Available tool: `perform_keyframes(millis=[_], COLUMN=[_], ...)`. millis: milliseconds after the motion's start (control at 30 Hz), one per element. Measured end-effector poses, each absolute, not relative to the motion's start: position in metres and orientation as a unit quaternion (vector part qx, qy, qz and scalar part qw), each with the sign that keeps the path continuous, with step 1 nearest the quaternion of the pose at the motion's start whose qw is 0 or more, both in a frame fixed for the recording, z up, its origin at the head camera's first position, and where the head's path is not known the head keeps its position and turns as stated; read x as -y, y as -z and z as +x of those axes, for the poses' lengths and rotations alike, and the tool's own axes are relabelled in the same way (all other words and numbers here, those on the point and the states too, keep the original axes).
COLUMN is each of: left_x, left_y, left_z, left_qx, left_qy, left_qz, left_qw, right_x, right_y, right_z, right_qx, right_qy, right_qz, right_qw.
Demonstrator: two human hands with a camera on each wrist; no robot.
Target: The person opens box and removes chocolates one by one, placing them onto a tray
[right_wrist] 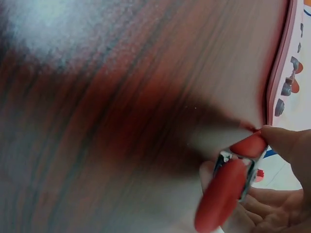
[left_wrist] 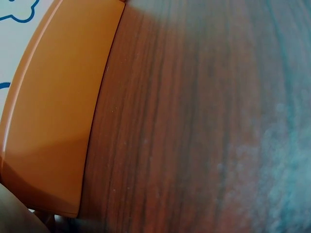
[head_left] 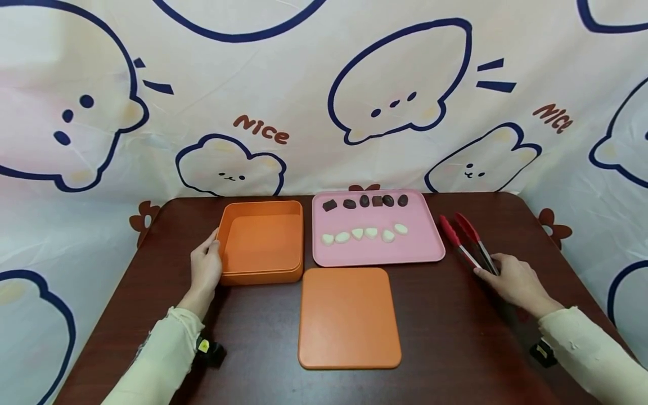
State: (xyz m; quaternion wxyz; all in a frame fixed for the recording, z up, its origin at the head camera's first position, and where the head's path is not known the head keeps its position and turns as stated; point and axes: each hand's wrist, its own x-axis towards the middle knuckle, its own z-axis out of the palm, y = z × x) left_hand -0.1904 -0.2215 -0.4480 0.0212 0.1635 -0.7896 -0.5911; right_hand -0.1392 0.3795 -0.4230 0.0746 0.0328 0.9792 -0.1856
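Observation:
In the head view, my left hand holds the left wall of a square orange box, which looks bare inside. The left wrist view shows the box's outer wall, with part of the hand at the lower left corner. My right hand grips a pair of tongs with red tips and metal arms. Those tips point away from me, spread apart with nothing between them. Seen by the right wrist camera, a thumb and curled fingers hold the tongs around a red end.
A pink tray bears a back row of dark chocolate-like pieces and a front row of white ones. Nearer me, a flat orange lid lies on the dark wooden table. A printed curtain hangs behind the table.

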Motion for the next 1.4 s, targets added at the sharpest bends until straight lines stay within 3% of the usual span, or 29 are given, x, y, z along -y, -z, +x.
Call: perform_keyframes(millis=[1033,1400], left_x=[0.228,0.231], left_y=[0.437,0.433], left_z=[-0.196,-0.193], left_qx=[0.770,0.778], left_qy=[0.613,0.602], left_qz=[0.171,0.171], left_qw=[-0.055,-0.050], right_x=[-0.379,-0.382], right_y=[0.420,0.413], right_z=[-0.145,-0.145], right_qx=[-0.980,-0.987], right_qy=[0.164,0.142], right_qz=[0.026,0.015], right_qw=[0.114,0.079])
